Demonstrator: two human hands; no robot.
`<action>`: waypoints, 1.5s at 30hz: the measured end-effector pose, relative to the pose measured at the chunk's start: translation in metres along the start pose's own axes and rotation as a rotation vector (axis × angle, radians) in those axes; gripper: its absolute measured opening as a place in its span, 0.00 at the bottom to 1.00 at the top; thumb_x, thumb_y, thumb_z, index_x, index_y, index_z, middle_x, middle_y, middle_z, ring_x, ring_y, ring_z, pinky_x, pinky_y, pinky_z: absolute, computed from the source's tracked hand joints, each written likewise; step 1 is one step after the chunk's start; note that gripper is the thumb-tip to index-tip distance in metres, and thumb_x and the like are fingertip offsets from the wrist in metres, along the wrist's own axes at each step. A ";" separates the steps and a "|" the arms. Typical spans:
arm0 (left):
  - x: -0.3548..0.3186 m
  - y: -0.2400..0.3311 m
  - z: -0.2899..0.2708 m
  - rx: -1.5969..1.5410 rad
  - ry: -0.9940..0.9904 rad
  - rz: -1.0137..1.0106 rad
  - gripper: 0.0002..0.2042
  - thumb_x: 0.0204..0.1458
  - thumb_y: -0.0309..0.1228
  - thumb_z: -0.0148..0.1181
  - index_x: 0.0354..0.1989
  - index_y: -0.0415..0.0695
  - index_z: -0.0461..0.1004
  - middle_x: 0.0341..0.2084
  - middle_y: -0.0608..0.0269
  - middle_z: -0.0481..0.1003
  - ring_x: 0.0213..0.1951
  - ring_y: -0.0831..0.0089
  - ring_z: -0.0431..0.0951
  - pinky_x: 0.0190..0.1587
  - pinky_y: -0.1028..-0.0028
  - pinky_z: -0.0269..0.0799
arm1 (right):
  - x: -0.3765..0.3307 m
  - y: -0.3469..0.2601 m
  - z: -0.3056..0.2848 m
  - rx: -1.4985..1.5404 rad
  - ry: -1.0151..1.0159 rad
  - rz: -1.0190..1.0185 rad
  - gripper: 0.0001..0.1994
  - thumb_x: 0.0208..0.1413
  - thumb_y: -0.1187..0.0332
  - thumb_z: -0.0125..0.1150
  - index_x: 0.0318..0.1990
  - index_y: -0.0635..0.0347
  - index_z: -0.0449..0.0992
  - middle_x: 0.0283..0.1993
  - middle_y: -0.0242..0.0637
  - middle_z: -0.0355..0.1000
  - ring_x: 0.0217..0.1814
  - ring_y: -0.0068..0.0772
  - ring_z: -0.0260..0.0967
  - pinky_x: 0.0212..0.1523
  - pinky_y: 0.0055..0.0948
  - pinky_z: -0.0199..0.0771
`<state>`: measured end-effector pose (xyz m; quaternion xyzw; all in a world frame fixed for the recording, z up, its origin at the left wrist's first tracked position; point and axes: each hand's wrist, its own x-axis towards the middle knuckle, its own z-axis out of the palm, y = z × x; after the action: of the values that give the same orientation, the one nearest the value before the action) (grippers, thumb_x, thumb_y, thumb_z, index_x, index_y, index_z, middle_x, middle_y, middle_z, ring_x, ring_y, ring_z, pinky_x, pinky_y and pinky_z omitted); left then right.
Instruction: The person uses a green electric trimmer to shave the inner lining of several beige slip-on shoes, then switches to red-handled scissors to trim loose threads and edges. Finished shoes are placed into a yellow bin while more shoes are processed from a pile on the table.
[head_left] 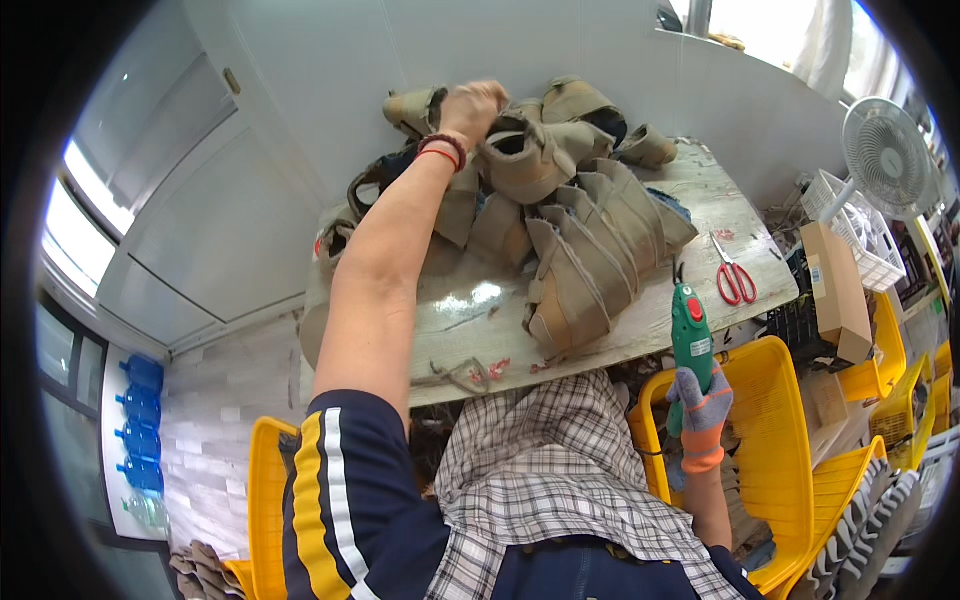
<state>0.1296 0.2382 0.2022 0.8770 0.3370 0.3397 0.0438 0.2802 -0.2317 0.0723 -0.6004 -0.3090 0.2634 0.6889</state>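
My left hand (pixel 472 108) reaches far across the work table (pixel 470 310) and grips a tan shoe upper (pixel 520 155) at the top of a heap of several tan fabric shoe uppers (pixel 590 240). A beaded bracelet and a red band sit on that wrist. My right hand (pixel 700 400), in a grey and orange glove, holds a green hand-held electric tool (pixel 690 335) with a red button, upright by the table's near right edge, tip pointing up toward the heap.
Red-handled scissors (pixel 735 275) lie on the table's right side. Yellow plastic crates (pixel 780 400) stand at my right and lower left. A cardboard box (pixel 835 290), a white basket and a white fan (pixel 885 160) are at the right. Blue water bottles (pixel 140 420) line the far left.
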 end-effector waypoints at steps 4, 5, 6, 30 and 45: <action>-0.088 0.043 -0.053 -0.968 0.537 0.075 0.07 0.57 0.25 0.47 0.31 0.36 0.71 0.21 0.61 0.74 0.23 0.74 0.72 0.34 0.75 0.70 | -0.015 0.000 -0.006 -0.116 0.066 0.037 0.13 0.56 0.60 0.58 0.32 0.61 0.68 0.20 0.30 0.66 0.19 0.19 0.59 0.21 0.21 0.57; -0.145 0.069 -0.055 -0.846 0.414 -0.031 0.07 0.58 0.23 0.45 0.30 0.38 0.70 0.21 0.63 0.72 0.21 0.75 0.70 0.34 0.74 0.71 | -0.021 0.002 -0.011 -0.083 0.062 0.054 0.12 0.55 0.62 0.59 0.34 0.62 0.69 0.21 0.30 0.66 0.21 0.19 0.59 0.23 0.20 0.58; -0.205 0.058 -0.046 -0.227 0.292 0.006 0.05 0.54 0.22 0.48 0.32 0.40 0.71 0.25 0.61 0.73 0.23 0.71 0.72 0.33 0.71 0.71 | -0.021 0.004 -0.015 -0.039 0.038 0.057 0.11 0.55 0.65 0.59 0.37 0.64 0.69 0.22 0.29 0.66 0.23 0.18 0.60 0.25 0.20 0.59; -0.333 0.157 0.109 -1.417 0.236 -0.719 0.17 0.48 0.21 0.60 0.47 0.35 0.67 0.44 0.60 0.73 0.43 0.75 0.72 0.46 0.76 0.69 | -0.024 0.036 -0.024 -0.024 -0.014 0.180 0.16 0.51 0.66 0.66 0.43 0.64 0.70 0.29 0.28 0.68 0.26 0.15 0.63 0.26 0.17 0.64; -0.375 0.067 -0.034 -1.262 0.477 -0.700 0.18 0.54 0.26 0.57 0.53 0.36 0.65 0.47 0.60 0.72 0.47 0.71 0.72 0.52 0.72 0.67 | -0.017 0.047 0.012 -0.384 -0.184 -0.046 0.22 0.44 0.66 0.72 0.46 0.65 0.72 0.34 0.35 0.74 0.32 0.21 0.68 0.35 0.23 0.70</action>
<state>-0.0568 -0.0512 0.0363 0.4303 0.3378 0.6147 0.5682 0.2603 -0.2291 0.0247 -0.6869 -0.4289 0.2376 0.5365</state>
